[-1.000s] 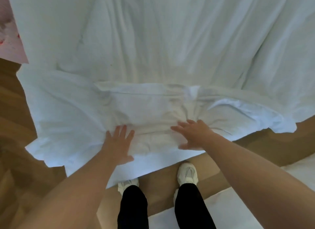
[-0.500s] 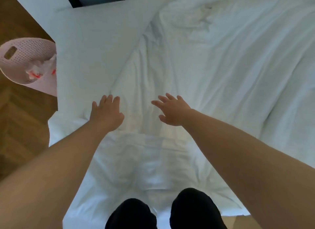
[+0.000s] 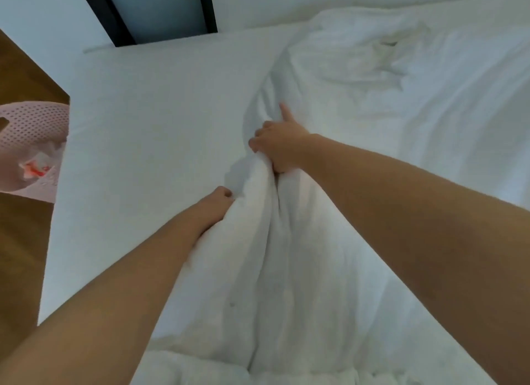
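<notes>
Count for this frame:
- Hands x2: left hand [image 3: 218, 204] and right hand [image 3: 279, 146]; both were gripping fabric.
- Bare forearms [image 3: 114, 298] x2.
- Straight finger x1, on the right hand; the rest were curled.
- Duvet [image 3: 286, 255] x1, white, w/ 1 bunched ridge btwn the hands and 1 rumpled heap [image 3: 372, 54] at the far end.
- Mattress [image 3: 160, 112] x1, plain white top.
- Basket [image 3: 31, 126] x1, pink, perforated.
- Crumpled bits [image 3: 34, 166] in it, white w/ red; qty couldn't be told.
- Panel [image 3: 160, 8] x1, grey-blue, w/ black bars [image 3: 106, 14] x2, 1 per side.
- Wood floor [image 3: 23, 241]: 1 strip, left of the mattress.
</notes>
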A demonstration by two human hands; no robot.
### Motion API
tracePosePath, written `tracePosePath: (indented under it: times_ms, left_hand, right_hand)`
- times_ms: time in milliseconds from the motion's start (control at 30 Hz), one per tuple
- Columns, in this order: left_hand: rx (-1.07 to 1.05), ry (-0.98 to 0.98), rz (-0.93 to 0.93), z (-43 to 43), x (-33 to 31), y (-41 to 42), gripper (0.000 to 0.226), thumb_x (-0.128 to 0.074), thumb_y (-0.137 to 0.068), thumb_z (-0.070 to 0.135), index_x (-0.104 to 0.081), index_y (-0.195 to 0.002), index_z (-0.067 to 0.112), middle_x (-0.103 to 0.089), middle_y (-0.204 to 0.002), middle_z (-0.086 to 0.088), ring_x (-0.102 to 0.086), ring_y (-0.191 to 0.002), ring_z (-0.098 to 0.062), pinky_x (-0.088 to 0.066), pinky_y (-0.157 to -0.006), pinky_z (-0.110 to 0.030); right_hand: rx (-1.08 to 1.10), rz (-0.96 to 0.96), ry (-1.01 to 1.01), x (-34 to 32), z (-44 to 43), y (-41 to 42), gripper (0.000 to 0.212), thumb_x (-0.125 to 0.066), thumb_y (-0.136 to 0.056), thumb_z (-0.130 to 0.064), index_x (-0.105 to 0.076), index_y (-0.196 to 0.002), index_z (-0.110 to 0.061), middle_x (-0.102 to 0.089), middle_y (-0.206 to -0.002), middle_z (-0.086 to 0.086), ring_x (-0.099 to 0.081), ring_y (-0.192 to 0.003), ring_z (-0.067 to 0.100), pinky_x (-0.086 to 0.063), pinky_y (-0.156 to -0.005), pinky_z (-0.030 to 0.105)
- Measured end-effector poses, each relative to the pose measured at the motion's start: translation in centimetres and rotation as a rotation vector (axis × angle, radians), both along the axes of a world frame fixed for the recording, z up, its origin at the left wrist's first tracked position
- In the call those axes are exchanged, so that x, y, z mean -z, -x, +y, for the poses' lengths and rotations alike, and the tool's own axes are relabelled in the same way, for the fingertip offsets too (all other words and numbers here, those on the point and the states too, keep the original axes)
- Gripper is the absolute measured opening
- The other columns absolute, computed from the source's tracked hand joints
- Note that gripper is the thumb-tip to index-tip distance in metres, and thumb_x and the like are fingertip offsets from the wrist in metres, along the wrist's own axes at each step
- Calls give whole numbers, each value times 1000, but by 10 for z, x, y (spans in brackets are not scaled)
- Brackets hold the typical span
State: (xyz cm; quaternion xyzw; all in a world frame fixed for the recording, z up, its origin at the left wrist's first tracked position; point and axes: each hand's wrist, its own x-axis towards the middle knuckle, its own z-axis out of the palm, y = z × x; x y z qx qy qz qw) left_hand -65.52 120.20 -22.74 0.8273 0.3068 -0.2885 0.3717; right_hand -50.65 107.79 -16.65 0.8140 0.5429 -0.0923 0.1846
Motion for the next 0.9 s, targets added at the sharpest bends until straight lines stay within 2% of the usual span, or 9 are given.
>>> tracePosePath:
  times_ms: [100, 167, 267, 367, 567, 633, 700, 800, 900]
  left_hand:
    - [-104, 147, 73, 10, -14, -6, 87, -41, -74, 86, -52, -133, 23, -59, -124, -1, -56, -109, -22, -40, -96, -36]
    - [-239, 291, 122, 4, -14, -15, 100, -37, -60, 97, -60, -120, 20, -64, -111, -3, -59, -96, -22, -42, -94, -36]
    - [-171, 469, 196, -40, -21, -28, 67, -49, -83, 74, -61, -114, 17, -64, -114, -4, -61, -96, -21, -47, -86, -33]
    - [-105, 128, 45, -43, -35, -39, 45, -71, -84, 40, -67, -109, 2, -69, -105, -13, -66, -89, -25, -50, -80, -33]
    - [-825, -387, -600, 129, -179, -29, 21, -55, -84, 32, -60, -96, 15, -63, -104, -10, -60, -101, -30, -48, -86, -38]
    - [-970, -578, -550, 181, -201, 6, 30, -45, -83, 33, -60, -101, 14, -60, -106, -7, -58, -102, -31, -47, -88, -40]
    - [-882, -650, -446, 199, -194, 36, 39, -42, -84, 33, -63, -105, 8, -63, -111, -18, -57, -104, -42, -46, -89, -47]
    - [-801, -552, -366, 188, -162, 39, 33, -38, -100, 21, -54, -122, 2, -55, -122, -18, -51, -117, -41, -44, -99, -48]
    - [-700, -416, -216, 179, -126, 29, 35, -44, -100, 15, -43, -134, 5, -53, -123, -15, -54, -112, -34, -48, -85, -38]
  right_hand:
    - [-54, -65, -19, -2, -35, -2, 28, -55, -87, -30, -56, -114, -22, -62, -117, 0, -54, -116, 23, -34, -101, 40]
    - [-39, -4, -34, -2, -60, 2, 29, -57, -85, -35, -59, -111, -23, -65, -113, 1, -58, -111, 24, -38, -96, 37]
    - [-26, 75, 7, -3, -89, 10, 31, -58, -82, -38, -58, -109, -23, -66, -107, 1, -61, -104, 25, -42, -93, 37]
    - [35, 111, -35, -18, -105, 9, 35, -57, -81, -37, -48, -111, -22, -66, -100, 2, -62, -95, 28, -41, -77, 35]
    - [-18, 22, -230, -79, -30, -5, 52, -52, -88, -26, -34, -137, -24, -68, -100, -1, -65, -83, 30, -40, -64, 31]
    - [-61, 47, -203, -88, 8, 3, 56, -53, -90, -22, -32, -142, -25, -66, -99, 1, -64, -83, 30, -35, -63, 31]
    - [-33, 108, -137, -80, 36, 13, 57, -54, -89, -17, -32, -141, -27, -64, -104, 1, -64, -88, 28, -39, -66, 32]
    - [88, 220, -21, -60, 59, 13, 60, -55, -87, -14, -35, -141, -31, -56, -121, 2, -59, -108, 26, -48, -86, 36]
    - [166, 269, 27, -41, 70, 9, 57, -52, -90, -22, -37, -143, -34, -46, -133, 3, -46, -124, 25, -38, -101, 39]
